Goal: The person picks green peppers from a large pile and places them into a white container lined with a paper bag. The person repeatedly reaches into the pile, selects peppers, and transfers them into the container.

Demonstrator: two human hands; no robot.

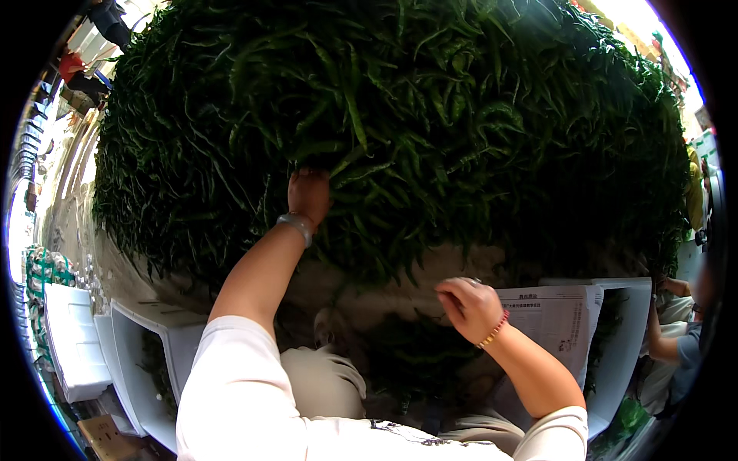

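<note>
A big heap of long green chili peppers (403,115) rises in front of me. My left hand (308,196), with a pale bangle at the wrist, reaches into its near face. Its fingertips are hidden among the peppers, so I cannot tell whether it grips any. Below the heap's front edge hovers my right hand (473,308), wearing a ring and a beaded bracelet. Its fingers are loosely bent, thumb apart, and nothing shows between them. Beneath it, in shadow between my legs, lie more green peppers (412,351).
White foam boxes stand at my left (187,334) and right (620,346), with peppers inside. Printed newspaper (550,328) drapes over the right box's side. Another white box (75,340) and a cardboard box (106,438) are farther left. A person (671,346) sits at the far right.
</note>
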